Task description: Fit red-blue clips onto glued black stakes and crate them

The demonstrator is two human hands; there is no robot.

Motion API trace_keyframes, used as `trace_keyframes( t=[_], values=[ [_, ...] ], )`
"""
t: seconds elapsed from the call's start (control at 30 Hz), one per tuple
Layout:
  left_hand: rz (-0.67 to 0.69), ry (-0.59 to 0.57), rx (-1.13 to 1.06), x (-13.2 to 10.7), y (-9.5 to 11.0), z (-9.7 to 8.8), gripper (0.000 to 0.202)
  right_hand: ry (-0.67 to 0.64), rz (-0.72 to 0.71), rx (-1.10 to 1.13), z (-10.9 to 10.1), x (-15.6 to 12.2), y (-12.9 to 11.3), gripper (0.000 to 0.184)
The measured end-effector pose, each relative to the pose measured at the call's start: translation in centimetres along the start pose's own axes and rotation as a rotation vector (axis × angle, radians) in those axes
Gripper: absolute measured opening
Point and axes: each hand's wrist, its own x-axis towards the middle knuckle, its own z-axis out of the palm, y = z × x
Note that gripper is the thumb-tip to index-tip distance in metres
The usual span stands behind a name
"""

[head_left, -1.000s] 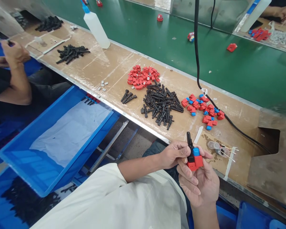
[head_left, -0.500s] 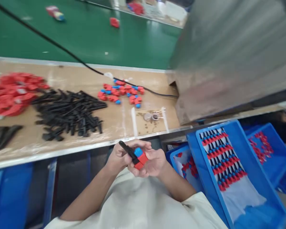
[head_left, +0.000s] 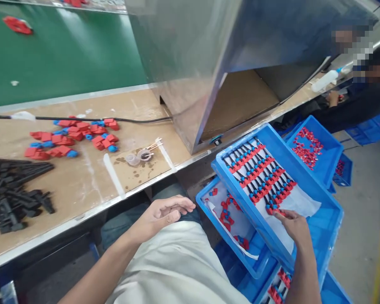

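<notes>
My right hand (head_left: 293,226) reaches into a blue tray (head_left: 332,211) at my right. Its fingertips are closed on a red, blue and black assembled part at the near end of the rows of assembled parts (head_left: 259,173), which lie on white paper. My left hand (head_left: 163,213) hovers over my lap below the bench edge, fingers stretched out, holding nothing. On the bench lie a pile of red-and-blue parts (head_left: 72,137) and a heap of black stems (head_left: 12,190) at the far left.
A tilted metal housing (head_left: 209,63) stands on the bench above the trays. A lower blue tray (head_left: 209,198) and a farther bin (head_left: 307,147) hold loose red parts. Small cups with swabs (head_left: 139,156), a black cable (head_left: 82,119) and a green belt (head_left: 66,50) lie beyond. Another person (head_left: 361,101) works at the right.
My view swung right. Both hands held the assembled part together before; now my right hand has carried it to the tray's rows and my left hand has let go and opened.
</notes>
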Motion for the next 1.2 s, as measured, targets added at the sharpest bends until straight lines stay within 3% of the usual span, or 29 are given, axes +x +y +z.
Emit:
trace_keyframes(
  t=[0.2,0.5,0.73,0.97,1.2],
  values=[
    [-0.096,-0.02,0.041,1.2,-0.8,2.0,0.043,-0.069,-0.033,-0.236,2.0,0.4,6.2,0.023],
    [-0.19,-0.032,-0.009,2.5,-2.8,3.9,0.044,-0.036,-0.172,-0.315,4.4,1.5,10.0,0.03],
    [-0.277,0.004,-0.002,3.0,-3.0,4.4,0.046,0.076,-0.122,-0.446,2.3,-0.4,9.9,0.038],
    [-0.322,0.008,0.066,2.9,-3.1,3.9,0.049,-0.099,-0.13,-0.612,3.2,0.0,7.9,0.029],
    [-0.351,0.04,0.023,2.0,-3.7,3.6,0.055,-0.167,-0.156,-0.75,3.3,0.5,6.5,0.017]
  ],
)
